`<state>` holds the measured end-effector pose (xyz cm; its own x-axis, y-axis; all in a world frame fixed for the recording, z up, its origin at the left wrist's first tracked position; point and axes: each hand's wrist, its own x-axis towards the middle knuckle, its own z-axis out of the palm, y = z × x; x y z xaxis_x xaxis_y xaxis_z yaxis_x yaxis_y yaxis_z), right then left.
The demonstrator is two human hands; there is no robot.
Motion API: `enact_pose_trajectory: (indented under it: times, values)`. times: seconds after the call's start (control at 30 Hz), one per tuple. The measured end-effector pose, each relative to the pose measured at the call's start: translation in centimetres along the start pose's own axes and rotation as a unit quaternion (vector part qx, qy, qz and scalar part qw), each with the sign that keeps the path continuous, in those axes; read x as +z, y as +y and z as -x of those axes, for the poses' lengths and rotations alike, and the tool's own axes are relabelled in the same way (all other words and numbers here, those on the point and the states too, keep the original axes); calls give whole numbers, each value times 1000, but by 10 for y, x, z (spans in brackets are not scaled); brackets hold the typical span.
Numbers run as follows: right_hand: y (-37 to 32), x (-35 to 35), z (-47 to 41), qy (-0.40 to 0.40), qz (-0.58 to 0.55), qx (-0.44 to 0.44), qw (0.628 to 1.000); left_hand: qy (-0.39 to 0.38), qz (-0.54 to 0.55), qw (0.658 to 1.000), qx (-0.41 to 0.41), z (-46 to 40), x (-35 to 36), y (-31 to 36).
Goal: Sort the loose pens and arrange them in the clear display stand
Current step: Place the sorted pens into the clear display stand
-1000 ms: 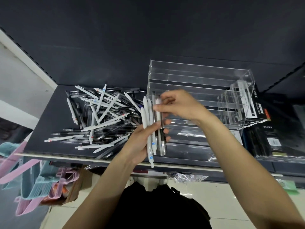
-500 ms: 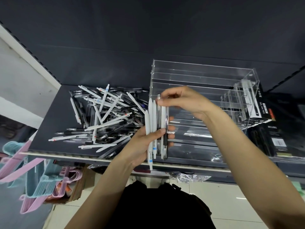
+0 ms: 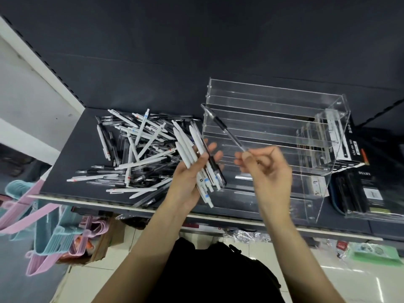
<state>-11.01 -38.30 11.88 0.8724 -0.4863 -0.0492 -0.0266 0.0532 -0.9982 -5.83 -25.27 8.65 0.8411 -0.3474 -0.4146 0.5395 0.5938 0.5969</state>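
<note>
Head view. Loose pens [image 3: 140, 154] lie in a crisscrossed heap on the left part of a dark shelf [image 3: 65, 162]; most have white barrels, some with a small blue or red mark near one end, mixed with clear-bodied pens with black grips.

Left hand [image 3: 190, 180] is curled round a bundle of pens [image 3: 196, 158], mostly white plus at least one dark one, fanned slightly and pointing up-left over the edge of the heap; thumb lies across the barrels, fingertips show behind them.

Right hand [image 3: 266, 171] pinches a single clear pen [image 3: 225, 130] by its lower end between thumb and fingertips. The pen has a black grip section and slants up-left, its far tip in front of the left edge of the clear display stand [image 3: 328, 119].

The stand is transparent acrylic with stepped horizontal tiers, standing on the shelf just right of the heap. Black boxes [image 3: 369, 189], one marked DIARY, sit to its right.
</note>
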Motion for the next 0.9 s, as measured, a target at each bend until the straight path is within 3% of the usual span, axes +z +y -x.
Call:
enact_pose_trajectory:
  times: [0.2, 0.4, 0.53, 0.6, 0.8, 0.9]
  values:
    - [8, -5, 4, 11, -2, -34, 999, -5, -16, 1000, 15, 1, 1, 2]
    - [27, 11, 13, -3, 183, -80, 980, 6, -43, 999, 22, 1, 3, 1]
    - [36, 17, 13, 2, 220, -111, 969, -2, -22, 999, 35, 2, 4, 0]
    - [38, 17, 14, -21, 196, -89, 976, -8, -8, 999, 31, 3, 4, -1]
    - [38, 17, 12, -64, 39, 87, 993, -52, 52, 997, 24, -1, 1, -5]
    - [37, 14, 11, -89, 48, 92, 991, -46, 71, 996, 32, -2, -2, -5]
